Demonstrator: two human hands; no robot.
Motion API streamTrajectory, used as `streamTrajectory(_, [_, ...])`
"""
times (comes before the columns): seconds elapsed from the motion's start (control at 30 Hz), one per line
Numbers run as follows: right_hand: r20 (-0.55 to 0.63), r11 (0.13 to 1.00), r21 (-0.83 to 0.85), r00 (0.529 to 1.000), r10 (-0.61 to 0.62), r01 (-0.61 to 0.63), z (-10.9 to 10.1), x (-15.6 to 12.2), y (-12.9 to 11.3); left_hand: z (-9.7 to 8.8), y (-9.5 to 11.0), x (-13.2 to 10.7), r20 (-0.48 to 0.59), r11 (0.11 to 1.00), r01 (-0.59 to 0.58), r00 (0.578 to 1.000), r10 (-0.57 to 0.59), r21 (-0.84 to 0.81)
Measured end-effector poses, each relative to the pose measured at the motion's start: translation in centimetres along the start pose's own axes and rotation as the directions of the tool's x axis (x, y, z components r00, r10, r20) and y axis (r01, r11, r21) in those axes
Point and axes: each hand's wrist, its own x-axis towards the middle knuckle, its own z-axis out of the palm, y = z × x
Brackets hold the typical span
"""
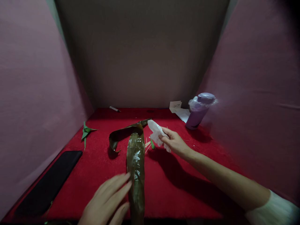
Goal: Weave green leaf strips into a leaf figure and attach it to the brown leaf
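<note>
A long, glossy, dark green-brown leaf [137, 162] lies lengthwise on the red cloth, its near end running out of view at the bottom. Beside its left edge is my left hand [107, 200], fingers stretched out and holding nothing; whether the fingertips touch the leaf I cannot tell. My right hand [173, 142] pinches a crumpled white tissue [156, 131] above the cloth, right of the leaf's far part. Behind, a second dark leaf [124, 131] curls to the left and reaches the far end of the first.
Thin wooden sticks [147, 144] and a green leaf piece [152, 143] lie under the tissue. At left are a folded green leaf shape [86, 131] and a black flat case [50, 182]. A purple tumbler [198, 114], white papers [181, 113] and a marker [114, 109] stand or lie farther back.
</note>
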Motion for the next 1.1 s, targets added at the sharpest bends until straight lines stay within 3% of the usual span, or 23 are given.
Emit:
streamTrajectory(0.1, [-0.145, 0.997, -0.046, 0.987, -0.074, 0.069, 0.0, 0.9, 0.8, 1.6, -0.2, 4.3, 0.161, 0.991, -0.102, 0.983, 0.087, 0.090])
streamTrajectory(0.17, [-0.194, 0.994, -0.070, 0.977, -0.091, 0.079, -0.4, 0.8, 1.3, 2.1, -0.9, 5.8, 0.229, 0.978, -0.177, 0.962, 0.148, 0.111])
streamTrajectory(0.3, [-0.223, 0.988, -0.126, 0.969, -0.111, 0.084, -1.3, -0.6, 1.9, 1.5, -3.3, 5.3, 0.216, 0.977, -0.163, 0.968, 0.131, 0.137])
streamTrajectory(0.4, [-0.234, 0.935, -0.333, 0.949, -0.212, 0.126, -0.3, -1.4, 1.3, 0.5, -4.5, 4.1, 0.181, 0.982, -0.163, 0.973, 0.144, 0.099])
streamTrajectory(0.5, [-0.122, 0.801, -0.552, 0.928, -0.352, 0.231, 2.7, -1.6, 0.0, 0.0, -4.6, 3.4, 0.169, 0.984, -0.174, 0.972, 0.164, 0.044])
streamTrajectory(0.6, [0.054, 0.585, -0.740, 0.896, -0.441, 0.332, 6.7, -2.1, -1.2, 0.1, -4.3, 2.9, 0.153, 0.983, -0.184, 0.972, 0.178, 0.022])
streamTrajectory(0.67, [0.280, 0.480, -0.746, 0.872, -0.402, 0.461, 9.0, -2.6, -1.3, 0.3, -4.1, 2.6, 0.133, 0.984, -0.178, 0.976, 0.175, 0.011])
streamTrajectory(0.73, [0.527, 0.435, -0.654, 0.785, -0.325, 0.619, 10.4, -3.2, -0.9, 0.5, -4.0, 2.4, 0.137, 0.985, -0.171, 0.976, 0.170, -0.004])
streamTrajectory(0.77, [0.597, 0.427, -0.617, 0.747, -0.293, 0.661, 10.8, -3.3, -0.6, 0.5, -4.1, 2.2, 0.144, 0.984, -0.180, 0.973, 0.179, -0.007])
streamTrajectory(0.83, [0.636, 0.423, -0.614, 0.736, -0.235, 0.666, 11.0, -3.0, 0.0, 0.7, -4.3, 2.0, 0.142, 0.975, -0.224, 0.965, 0.220, 0.007])
streamTrajectory(1.1, [0.543, 0.387, -0.731, 0.822, -0.169, 0.562, 11.1, 1.9, 0.9, 0.8, -5.3, 1.9, 0.125, 0.940, -0.336, 0.936, 0.328, 0.049])
